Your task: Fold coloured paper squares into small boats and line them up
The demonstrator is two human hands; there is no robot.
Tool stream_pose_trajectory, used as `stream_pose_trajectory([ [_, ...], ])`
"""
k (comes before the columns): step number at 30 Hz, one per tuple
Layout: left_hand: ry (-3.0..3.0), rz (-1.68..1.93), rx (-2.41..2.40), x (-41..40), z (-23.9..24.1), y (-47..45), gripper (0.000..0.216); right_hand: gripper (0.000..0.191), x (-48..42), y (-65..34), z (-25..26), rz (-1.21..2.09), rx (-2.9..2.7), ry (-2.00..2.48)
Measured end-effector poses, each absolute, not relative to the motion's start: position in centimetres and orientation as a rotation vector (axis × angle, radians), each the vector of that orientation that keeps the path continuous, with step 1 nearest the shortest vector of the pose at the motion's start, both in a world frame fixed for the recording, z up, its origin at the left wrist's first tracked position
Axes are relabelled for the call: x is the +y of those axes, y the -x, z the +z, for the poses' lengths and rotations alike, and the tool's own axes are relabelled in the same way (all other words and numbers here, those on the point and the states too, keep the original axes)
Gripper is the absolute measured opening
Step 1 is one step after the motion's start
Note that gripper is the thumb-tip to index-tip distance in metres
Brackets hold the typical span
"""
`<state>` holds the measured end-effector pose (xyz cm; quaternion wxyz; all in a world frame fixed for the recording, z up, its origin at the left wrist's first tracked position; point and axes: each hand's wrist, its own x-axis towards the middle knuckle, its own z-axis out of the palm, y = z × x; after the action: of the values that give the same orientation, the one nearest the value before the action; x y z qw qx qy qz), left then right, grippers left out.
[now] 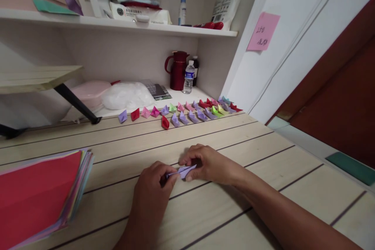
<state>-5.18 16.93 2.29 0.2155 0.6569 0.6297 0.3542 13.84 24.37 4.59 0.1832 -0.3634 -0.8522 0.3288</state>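
Note:
A small folded piece of lilac paper (184, 171) lies on the pale wooden table (222, 133), pinched from both sides. My left hand (152, 189) grips its left end with closed fingers. My right hand (209, 164) pinches its right end, thumb underneath and fingers curled on top. Beyond my hands, several finished folded paper boats (181, 112) in purple, red, pink and green stand in rows near the table's far edge.
A stack of coloured paper sheets (41, 193), red on top, lies at the left front. Behind the table a white shelf holds a dark red jug (177, 70), a water bottle (189, 77) and a plastic bag (127, 95). A pink note (263, 31) sticks on the wall.

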Motion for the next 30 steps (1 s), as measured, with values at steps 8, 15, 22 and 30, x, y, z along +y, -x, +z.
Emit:
stream_pose_trajectory([
  [8,-1.732,1.089,1.736,16.6,2.3,5.3,0.01,0.017,24.0,-13.3,4.4,1.045,-2.267,1.088],
  [15,-1.547,1.166,1.679,16.7,2.8,5.1,0.009,0.019,23.5,-12.7,4.2,1.41,-1.951,1.083],
  [22,-1.174,1.352,1.349,17.4,2.6,6.2,0.06,0.021,24.6,-13.6,4.2,1.566,-1.883,1.059],
  [30,-1.301,1.176,1.231,17.5,3.0,7.6,0.022,0.018,24.8,-14.2,5.1,1.622,-1.91,0.978],
])
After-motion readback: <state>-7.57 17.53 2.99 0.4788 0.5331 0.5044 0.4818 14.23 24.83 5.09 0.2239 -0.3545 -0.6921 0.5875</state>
